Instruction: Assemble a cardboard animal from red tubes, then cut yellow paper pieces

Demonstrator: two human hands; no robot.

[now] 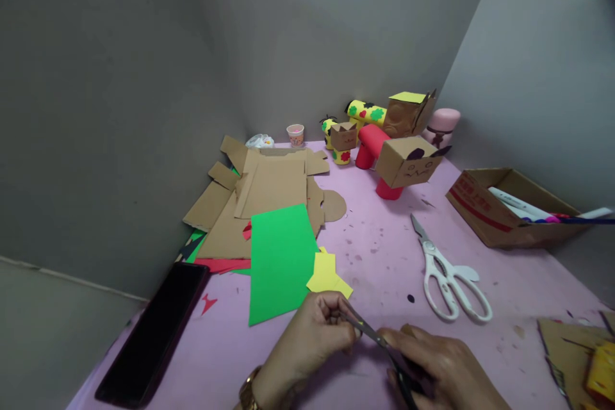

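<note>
A pair of small dark-bladed scissors (379, 341) is lying slantwise low over the pink table, its point aiming up-left and its handles sitting hidden inside a fist. Whatever the tip is meeting is sitting pinched out of sight between fingers.

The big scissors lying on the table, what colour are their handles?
White. The scissors lie unused on the pink table, seen best in the head view.

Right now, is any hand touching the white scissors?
No, the white scissors lie alone on the pink table, apart from both hands.
</note>
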